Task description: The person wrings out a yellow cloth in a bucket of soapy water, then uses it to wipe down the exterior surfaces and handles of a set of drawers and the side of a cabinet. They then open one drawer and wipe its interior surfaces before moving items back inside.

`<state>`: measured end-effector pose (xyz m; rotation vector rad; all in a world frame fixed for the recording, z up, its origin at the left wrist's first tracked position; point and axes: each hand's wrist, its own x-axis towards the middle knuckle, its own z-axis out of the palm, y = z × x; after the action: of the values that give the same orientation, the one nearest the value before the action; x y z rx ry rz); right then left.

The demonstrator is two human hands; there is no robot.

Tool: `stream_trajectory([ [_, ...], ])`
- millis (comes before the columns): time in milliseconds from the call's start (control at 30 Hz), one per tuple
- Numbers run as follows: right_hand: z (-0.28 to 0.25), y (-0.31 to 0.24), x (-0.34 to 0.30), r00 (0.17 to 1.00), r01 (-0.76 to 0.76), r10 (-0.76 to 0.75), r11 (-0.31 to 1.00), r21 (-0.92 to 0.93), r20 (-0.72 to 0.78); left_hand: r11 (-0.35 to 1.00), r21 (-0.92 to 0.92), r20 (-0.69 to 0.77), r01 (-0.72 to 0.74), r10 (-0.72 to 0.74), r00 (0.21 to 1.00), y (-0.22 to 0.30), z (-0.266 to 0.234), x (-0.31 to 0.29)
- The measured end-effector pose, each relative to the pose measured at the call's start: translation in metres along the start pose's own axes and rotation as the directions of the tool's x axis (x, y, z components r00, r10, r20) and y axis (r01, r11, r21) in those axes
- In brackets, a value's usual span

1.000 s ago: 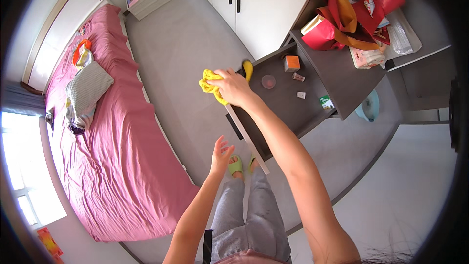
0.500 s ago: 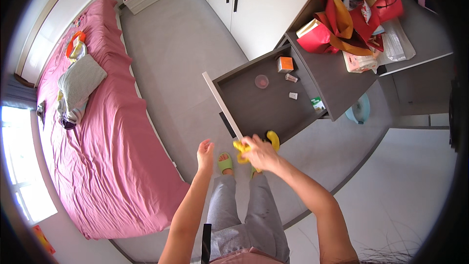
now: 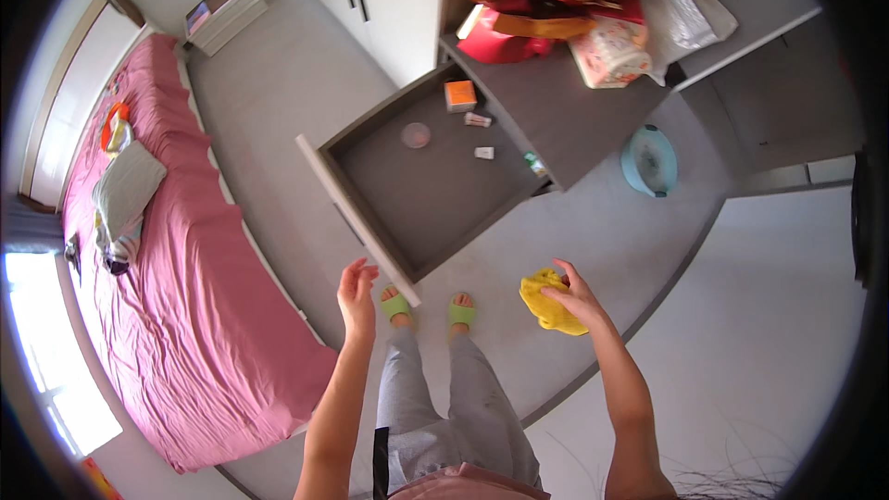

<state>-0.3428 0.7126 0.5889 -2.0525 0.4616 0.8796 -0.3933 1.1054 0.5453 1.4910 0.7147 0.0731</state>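
Observation:
My right hand (image 3: 578,298) grips a crumpled yellow cloth (image 3: 546,300) above the floor, to the right of the pulled-out drawer (image 3: 407,194). My left hand (image 3: 357,294) is empty, its fingers loosely bent and apart, close to the drawer's pale front panel (image 3: 356,218). Inside the dark drawer lie an orange-and-white box (image 3: 459,95), a round clear container (image 3: 416,135), a small tube-like item (image 3: 478,119) and a small white piece (image 3: 484,153). A green-and-white packet (image 3: 534,163) sits at the drawer's right inner end.
Red paper bags (image 3: 519,32), a patterned tissue pack (image 3: 611,54) and clear plastic packaging (image 3: 690,14) cover part of the cabinet top (image 3: 565,120). A light blue basin (image 3: 649,162) stands on the floor at right. To the left is a pink-covered bed (image 3: 213,315). My green slippers (image 3: 462,313) are near the drawer.
My right hand has moved right with the yellow cloth, away from the drawer's near corner. My left hand stays empty beside the drawer front. The whole view has shifted.

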Motion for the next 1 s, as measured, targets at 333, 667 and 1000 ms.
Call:
stream_trajectory([
  [333,-0.022,0.097,0.008,0.991,0.097,-0.001,0.699,0.709,-0.135,0.980,0.200,0.631,-0.017,-0.116,0.767,-0.007,0.177,-0.089],
  [667,-0.029,0.050,-0.032,0.977,0.154,-0.208,0.550,0.821,-0.044,0.783,0.296,0.646,-0.546,0.257,0.719,0.006,0.240,-0.133],
  [1000,-0.013,0.055,-0.018,0.944,0.326,-0.281,0.730,0.600,-0.171,0.617,0.079,0.737,-0.783,0.493,0.463,0.047,0.257,-0.142],
])
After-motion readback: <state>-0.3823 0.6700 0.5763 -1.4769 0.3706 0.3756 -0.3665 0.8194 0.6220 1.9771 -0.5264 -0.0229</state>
